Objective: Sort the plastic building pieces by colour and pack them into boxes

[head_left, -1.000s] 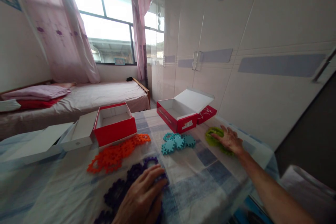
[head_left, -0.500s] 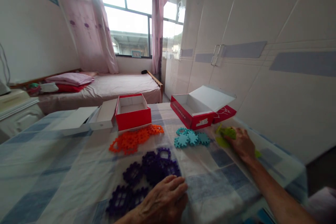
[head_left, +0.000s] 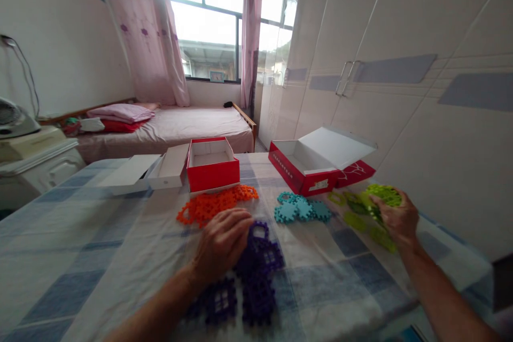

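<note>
My left hand lies over the upper left of the purple gear-edged plastic pieces, its fingers together and bent down. Whatever is under its fingertips is hidden. On the right, my right hand is closed around a lime green toothed piece, lifted at a tilt above the table. More lime green pieces lie flat beside and below it. Just beyond my left hand is a heap of orange toothed pieces. A cluster of turquoise pieces rests between the two hands.
An open red box stands behind the orange heap, with white box parts to its left. Another red box, lid raised, is behind the turquoise pieces. A checked cloth covers the table. Beyond are a bed and wardrobe.
My left hand has moved forward and left across the purple pieces, which have shifted. My right hand has raised a lime green piece. The view has turned slightly left.
</note>
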Demonstrator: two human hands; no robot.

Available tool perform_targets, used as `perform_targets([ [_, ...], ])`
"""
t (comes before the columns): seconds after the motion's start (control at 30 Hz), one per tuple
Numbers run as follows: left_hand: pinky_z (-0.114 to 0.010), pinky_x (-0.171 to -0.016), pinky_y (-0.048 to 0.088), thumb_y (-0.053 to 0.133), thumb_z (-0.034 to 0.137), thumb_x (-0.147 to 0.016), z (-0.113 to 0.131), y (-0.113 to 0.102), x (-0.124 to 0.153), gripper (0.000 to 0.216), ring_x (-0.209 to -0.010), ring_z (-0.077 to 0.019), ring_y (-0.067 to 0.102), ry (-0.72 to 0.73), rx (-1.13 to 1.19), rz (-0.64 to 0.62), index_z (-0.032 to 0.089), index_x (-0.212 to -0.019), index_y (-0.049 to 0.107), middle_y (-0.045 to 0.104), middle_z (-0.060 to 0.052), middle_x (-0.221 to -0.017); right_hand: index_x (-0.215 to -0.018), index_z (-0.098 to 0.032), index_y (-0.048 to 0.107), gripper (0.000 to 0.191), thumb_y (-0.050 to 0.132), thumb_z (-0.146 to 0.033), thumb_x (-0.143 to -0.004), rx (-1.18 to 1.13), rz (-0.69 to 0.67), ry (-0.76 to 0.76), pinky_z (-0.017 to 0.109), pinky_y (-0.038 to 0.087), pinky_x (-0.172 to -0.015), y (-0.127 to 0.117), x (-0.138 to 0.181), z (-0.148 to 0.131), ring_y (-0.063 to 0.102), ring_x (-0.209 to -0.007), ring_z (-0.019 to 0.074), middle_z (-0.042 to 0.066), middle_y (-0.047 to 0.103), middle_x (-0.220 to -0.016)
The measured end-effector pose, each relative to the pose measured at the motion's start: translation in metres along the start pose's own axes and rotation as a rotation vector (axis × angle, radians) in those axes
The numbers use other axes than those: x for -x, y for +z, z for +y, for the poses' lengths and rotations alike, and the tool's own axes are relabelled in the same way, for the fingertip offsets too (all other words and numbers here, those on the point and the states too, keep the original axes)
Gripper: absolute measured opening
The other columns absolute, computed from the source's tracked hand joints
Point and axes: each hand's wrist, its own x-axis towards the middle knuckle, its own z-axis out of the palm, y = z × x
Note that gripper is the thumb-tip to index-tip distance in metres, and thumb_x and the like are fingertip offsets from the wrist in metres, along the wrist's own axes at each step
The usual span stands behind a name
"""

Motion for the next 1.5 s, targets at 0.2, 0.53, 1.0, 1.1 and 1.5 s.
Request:
perform_targets([
  [0.2, -0.03, -0.084, 0.05, 0.045, 0.027, -0.088, -0.052, 0.003, 0.01, 0.024, -0.092, -0.0174, 0.063, -0.37, -0.007, -0.022, 0.018, -0.096, 0.065, 0.067, -0.006, -0.099, -0.105, -0.018, 0.058, 0.057, 0.075, -0.042, -0.056, -0.408, -0.076, 0.058, 0.028, 0.055, -0.063, 0.022, -0.018, -0.069, 0.063, -0.071, 0.0139, 0.005, 0.066, -0.095],
  [0.53, -0.024, -0.082, 0.051, 0.047, 0.03, -0.087, -0.052, 0.017, 0.017, 0.025, -0.09, -0.0159, 0.066, -0.418, 0.179, -0.312, 0.022, -0.097, 0.068, 0.071, -0.001, -0.098, -0.11, -0.014, 0.057, 0.066, 0.078, -0.036, -0.052, -0.317, -0.418, -0.133, 0.041, 0.052, -0.082, 0.136, -0.034, -0.145, 0.063, -0.092, 0.025, 0.01, 0.065, -0.098],
  [1.0, -0.027, -0.083, 0.052, 0.049, 0.034, -0.085, -0.055, 0.021, 0.018, 0.026, -0.09, -0.0183, 0.067, -0.423, 0.193, -0.316, 0.022, -0.095, 0.07, 0.072, -0.002, -0.098, -0.129, -0.011, 0.048, 0.06, 0.047, -0.047, -0.081, 0.621, -0.484, -0.221, 0.041, 0.042, -0.094, 0.011, -0.017, 0.029, 0.051, -0.116, 0.0296, 0.018, 0.053, -0.128],
  [1.1, -0.026, -0.082, 0.052, 0.049, 0.035, -0.085, -0.055, 0.02, 0.017, 0.026, -0.09, -0.0179, 0.067, -0.415, 0.199, -0.312, 0.022, -0.095, 0.07, 0.072, -0.002, -0.097, -0.135, -0.012, 0.043, 0.071, 0.043, -0.058, -0.081, 0.691, -0.573, -0.173, 0.048, 0.043, -0.09, 0.014, -0.016, 0.04, 0.05, -0.117, 0.0333, 0.018, 0.051, -0.131],
  [1.5, -0.024, -0.082, 0.051, 0.049, 0.032, -0.086, -0.057, 0.023, 0.02, 0.024, -0.089, -0.0164, 0.067, -0.419, 0.17, -0.312, 0.023, -0.096, 0.069, 0.072, 0.0, -0.097, -0.1, -0.021, 0.07, 0.037, 0.066, -0.033, -0.065, 0.496, -0.497, -0.113, 0.036, 0.047, -0.076, 0.035, -0.016, 0.023, 0.063, -0.087, 0.0263, 0.013, 0.063, -0.104],
])
